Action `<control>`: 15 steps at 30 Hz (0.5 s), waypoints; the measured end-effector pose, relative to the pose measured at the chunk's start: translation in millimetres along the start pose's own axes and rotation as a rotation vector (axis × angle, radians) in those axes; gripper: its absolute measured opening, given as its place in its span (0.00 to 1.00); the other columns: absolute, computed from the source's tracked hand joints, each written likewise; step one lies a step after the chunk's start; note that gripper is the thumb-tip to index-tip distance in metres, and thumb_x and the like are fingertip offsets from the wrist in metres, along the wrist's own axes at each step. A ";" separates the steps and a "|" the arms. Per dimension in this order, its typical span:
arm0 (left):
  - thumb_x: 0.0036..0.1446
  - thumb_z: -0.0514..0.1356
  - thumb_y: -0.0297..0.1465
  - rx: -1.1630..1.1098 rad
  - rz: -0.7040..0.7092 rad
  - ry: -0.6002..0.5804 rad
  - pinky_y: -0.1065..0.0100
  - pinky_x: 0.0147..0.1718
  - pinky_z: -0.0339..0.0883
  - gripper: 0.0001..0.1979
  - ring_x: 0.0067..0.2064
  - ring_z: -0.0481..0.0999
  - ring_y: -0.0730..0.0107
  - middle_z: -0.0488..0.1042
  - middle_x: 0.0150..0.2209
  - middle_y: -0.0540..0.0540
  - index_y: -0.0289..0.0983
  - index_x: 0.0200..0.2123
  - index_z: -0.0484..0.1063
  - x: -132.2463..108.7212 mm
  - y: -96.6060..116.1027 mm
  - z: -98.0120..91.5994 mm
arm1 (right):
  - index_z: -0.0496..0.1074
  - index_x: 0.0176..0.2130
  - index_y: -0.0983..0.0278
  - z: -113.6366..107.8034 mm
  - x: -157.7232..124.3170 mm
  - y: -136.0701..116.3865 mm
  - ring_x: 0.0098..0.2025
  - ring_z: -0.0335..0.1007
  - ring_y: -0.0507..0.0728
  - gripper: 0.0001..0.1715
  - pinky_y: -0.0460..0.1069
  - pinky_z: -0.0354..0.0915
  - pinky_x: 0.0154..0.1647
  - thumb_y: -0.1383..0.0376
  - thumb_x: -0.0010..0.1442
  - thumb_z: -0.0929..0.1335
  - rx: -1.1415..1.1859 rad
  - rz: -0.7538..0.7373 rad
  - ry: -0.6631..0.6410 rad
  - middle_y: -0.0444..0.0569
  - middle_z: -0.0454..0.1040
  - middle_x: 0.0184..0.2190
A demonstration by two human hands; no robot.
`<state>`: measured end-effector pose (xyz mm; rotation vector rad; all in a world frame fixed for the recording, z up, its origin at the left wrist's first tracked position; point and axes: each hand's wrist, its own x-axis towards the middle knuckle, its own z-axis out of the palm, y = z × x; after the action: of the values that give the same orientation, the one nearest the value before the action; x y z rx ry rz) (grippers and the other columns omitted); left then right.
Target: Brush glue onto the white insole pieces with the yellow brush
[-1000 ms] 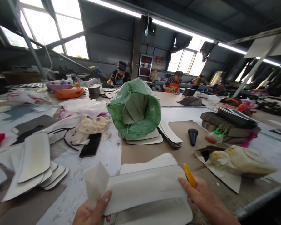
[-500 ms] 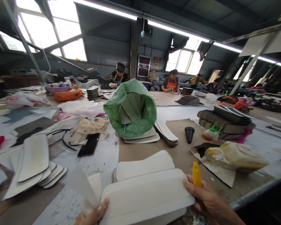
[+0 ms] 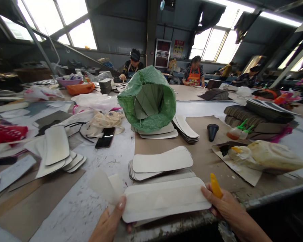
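A long white panel with rounded corners point(image 3: 166, 200) is held level at the table's front edge, one end in each hand. My left hand point(image 3: 109, 218) pinches its left end, thumb on top. Thin, pale, translucent sheets point(image 3: 107, 186) stick up from the same hand. My right hand point(image 3: 226, 205) grips the right end between thumb and fingers. A yellow handle point(image 3: 215, 186) rises out of that hand; the tool's lower part is mostly hidden behind it. Just beyond the held panel lies a stack of similar white panels point(image 3: 163, 161).
A green bag point(image 3: 126, 111) holding panels lies on its side beyond the stack. At left are more white panels point(image 3: 57, 144) and a phone point(image 3: 105, 137). To the right are a black cone-shaped object point(image 3: 212, 131), small bottles point(image 3: 234, 133) and a yellowish plastic container point(image 3: 277, 156). Two people sit opposite.
The view has tilted down and shifted left. Both hands still hold the panel, which now lies flatter, showing more of the stack behind it.
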<state>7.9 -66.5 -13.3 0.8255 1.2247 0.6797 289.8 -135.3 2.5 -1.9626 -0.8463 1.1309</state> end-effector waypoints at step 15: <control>0.44 0.60 0.45 -0.013 0.075 0.111 0.74 0.17 0.48 0.19 0.17 0.56 0.78 0.60 0.13 0.54 0.34 0.19 0.63 -0.9 -15.0 -4.1 | 0.63 0.19 0.60 4.4 0.7 13.2 0.16 0.58 0.53 0.24 0.48 0.56 0.19 0.43 0.45 0.63 -0.281 -0.045 0.092 0.42 0.61 0.12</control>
<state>3.9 -74.7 -26.0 0.8353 1.2927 0.8023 288.6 -140.7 -10.3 -2.1927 -1.0404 0.9280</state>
